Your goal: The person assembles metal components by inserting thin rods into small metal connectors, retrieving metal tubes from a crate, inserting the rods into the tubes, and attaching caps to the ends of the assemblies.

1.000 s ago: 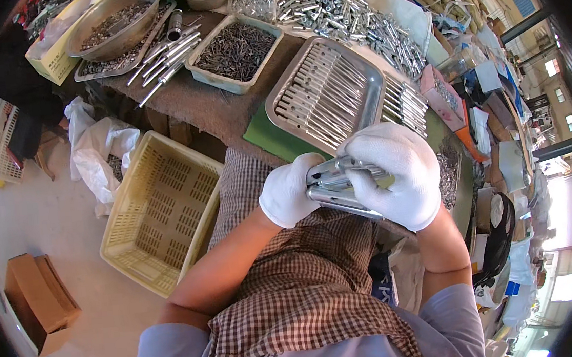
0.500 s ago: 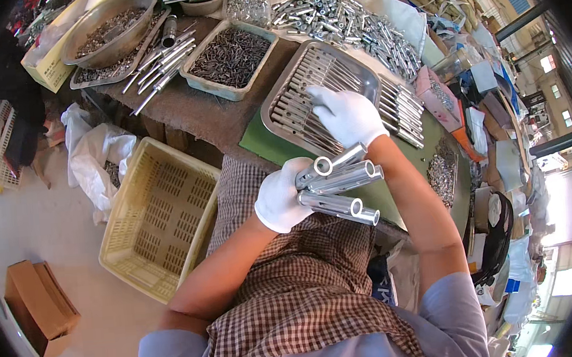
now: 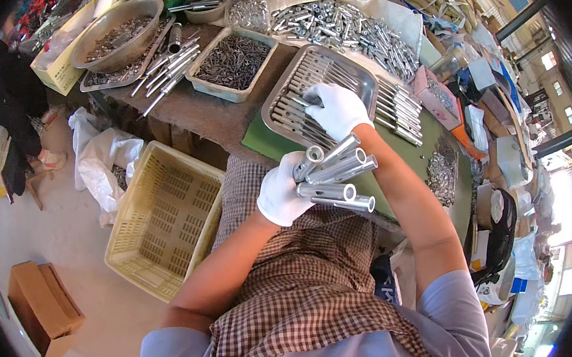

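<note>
My left hand, in a white glove, is closed around a bunch of several shiny metal tubes, their open ends fanned toward the right. Over a metal tray on the green bench top, my right hand, also gloved in white, bends its fingers together. A slim metal rod seems to poke out from its fingertips, though the fingers partly hide it. Rows of slender metal rods lie in the tray beneath this hand. More rods with dark tips lie side by side just right of the tray.
A tub of dark screws stands left of the tray, near loose long rods and a round basin. Behind is a heap of metal fittings. A yellow crate sits on the floor, left of my lap. A pink box is rightward.
My right hand has drawn slightly left over the tray, its fingers now curled closer together. The bunch of tubes in my left hand has tilted and shifted slightly up. A person's foot shows at the left.
</note>
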Demonstrator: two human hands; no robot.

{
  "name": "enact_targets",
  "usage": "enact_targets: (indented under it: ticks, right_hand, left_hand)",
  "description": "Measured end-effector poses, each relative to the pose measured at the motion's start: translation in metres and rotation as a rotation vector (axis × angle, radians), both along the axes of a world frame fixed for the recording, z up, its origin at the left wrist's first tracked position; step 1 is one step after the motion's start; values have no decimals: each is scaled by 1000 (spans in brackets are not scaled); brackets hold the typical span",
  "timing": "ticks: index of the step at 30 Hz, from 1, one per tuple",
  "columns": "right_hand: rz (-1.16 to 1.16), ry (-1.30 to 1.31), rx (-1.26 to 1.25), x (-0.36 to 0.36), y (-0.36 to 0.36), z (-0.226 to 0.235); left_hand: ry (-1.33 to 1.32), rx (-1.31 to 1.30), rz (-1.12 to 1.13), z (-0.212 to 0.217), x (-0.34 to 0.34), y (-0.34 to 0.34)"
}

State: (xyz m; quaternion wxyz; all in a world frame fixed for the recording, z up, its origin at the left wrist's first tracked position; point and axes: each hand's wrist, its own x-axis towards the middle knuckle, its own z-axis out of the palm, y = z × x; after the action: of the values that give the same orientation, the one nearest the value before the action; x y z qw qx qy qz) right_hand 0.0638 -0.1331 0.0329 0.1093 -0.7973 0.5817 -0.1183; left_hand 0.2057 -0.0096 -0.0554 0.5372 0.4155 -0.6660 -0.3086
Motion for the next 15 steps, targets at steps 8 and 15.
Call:
enact_targets:
  ticks: [8, 15]
  right_hand:
    - [4, -161, 134, -10, -5, 11]
    - [55, -999, -184, -35, 71, 113]
  left_hand:
    - [-3, -7, 32, 3, -5, -2]
    - [105, 118, 29, -2, -9, -1]
